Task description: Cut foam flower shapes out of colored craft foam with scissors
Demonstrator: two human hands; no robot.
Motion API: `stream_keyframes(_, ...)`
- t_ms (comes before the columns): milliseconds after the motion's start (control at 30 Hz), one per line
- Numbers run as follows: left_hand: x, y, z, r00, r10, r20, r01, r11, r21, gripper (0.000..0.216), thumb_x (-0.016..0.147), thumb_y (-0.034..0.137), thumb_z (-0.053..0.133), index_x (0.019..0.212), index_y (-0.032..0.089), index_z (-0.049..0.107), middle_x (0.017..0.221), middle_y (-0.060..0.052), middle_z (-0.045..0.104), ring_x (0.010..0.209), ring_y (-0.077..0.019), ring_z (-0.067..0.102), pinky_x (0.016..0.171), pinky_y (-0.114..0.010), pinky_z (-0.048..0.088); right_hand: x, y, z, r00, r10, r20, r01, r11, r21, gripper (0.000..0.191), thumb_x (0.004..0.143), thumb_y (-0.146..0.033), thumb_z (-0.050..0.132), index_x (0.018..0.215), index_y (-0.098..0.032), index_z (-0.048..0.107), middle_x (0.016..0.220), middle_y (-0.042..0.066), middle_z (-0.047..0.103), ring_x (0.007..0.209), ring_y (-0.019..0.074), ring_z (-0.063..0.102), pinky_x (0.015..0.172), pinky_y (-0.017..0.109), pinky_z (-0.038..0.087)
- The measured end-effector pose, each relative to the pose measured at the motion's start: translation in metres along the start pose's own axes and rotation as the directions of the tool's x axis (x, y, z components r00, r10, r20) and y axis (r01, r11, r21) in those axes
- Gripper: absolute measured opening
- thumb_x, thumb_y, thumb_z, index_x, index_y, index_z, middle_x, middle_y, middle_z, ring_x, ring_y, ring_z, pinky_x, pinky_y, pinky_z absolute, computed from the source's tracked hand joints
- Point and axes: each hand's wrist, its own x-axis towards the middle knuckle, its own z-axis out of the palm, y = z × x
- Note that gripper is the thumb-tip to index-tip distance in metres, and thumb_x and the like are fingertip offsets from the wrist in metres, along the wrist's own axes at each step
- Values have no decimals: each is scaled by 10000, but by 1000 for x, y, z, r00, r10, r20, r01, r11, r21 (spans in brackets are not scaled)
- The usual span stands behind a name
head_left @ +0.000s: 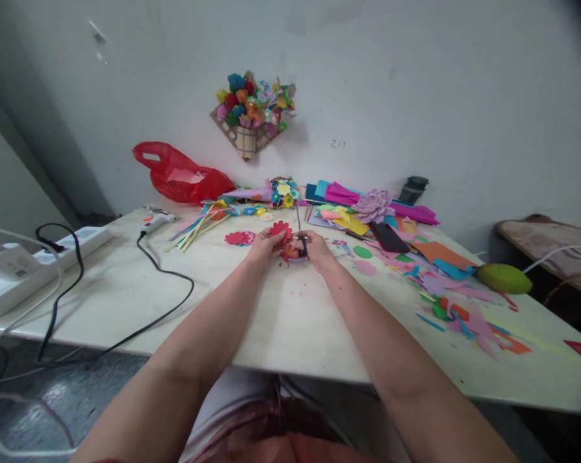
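My left hand (264, 243) pinches a red paper flower shape (281, 230) with scalloped edges, held just above the white table (280, 315). My right hand (314, 247) is closed around the handles of scissors (300, 231), whose blades point up and away, right beside the red shape. Small red paper scraps (290, 256) lie under both hands. Another red flower cutout (239, 238) rests flat on the table to the left of my left hand.
A glue gun (155, 220) with a black cord (169, 273) lies at the left, beside a white power strip (85, 241). A red plastic bag (181, 175), stick flowers (208, 222), coloured paper sheets (352, 206) and scraps (457, 305) crowd the back and right. A green object (504, 278) sits at the right edge.
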Motion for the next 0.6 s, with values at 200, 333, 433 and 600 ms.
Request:
stream_keyframes(200, 4, -3, -2, 999, 18, -47, -16, 999, 40, 208, 645, 220, 777, 785, 131, 651, 760, -70, 708, 689, -148, 665, 715, -271, 518, 4, 5, -8, 993, 28, 113, -26, 999, -21, 263, 675, -208, 696, 890, -151, 557, 532, -29, 591, 407, 88, 525, 316, 158, 234)
stream_keyframes(333, 6, -2, -2, 998, 19, -68, -17, 1000, 26, 176, 651, 200, 769, 763, 129, 653, 743, -64, 703, 670, -141, 658, 715, -272, 522, 3, 5, -14, 982, 31, 188, -16, 997, -80, 232, 702, -286, 710, 823, -144, 572, 534, -18, 581, 409, 76, 512, 309, 154, 236)
stream_keyframes(433, 6, 0, -1, 997, 15, -78, -15, 1000, 6, 132, 663, 159, 746, 747, 130, 649, 720, -51, 700, 646, -129, 652, 690, -255, 527, 2, 5, -14, 971, 18, 238, 13, 992, -128, 250, 755, -372, 670, 774, -144, 568, 562, 1, 594, 410, 75, 509, 299, 158, 241)
stream_keyframes(600, 4, 3, 2, 997, -4, -81, 0, 999, -47, 112, 671, 115, 724, 756, 122, 651, 726, -53, 702, 647, -128, 656, 688, -256, 532, 3, 7, -13, 960, 16, 279, 29, 987, -157, 270, 815, -409, 603, 776, -145, 560, 570, 9, 601, 413, 83, 519, 293, 166, 261)
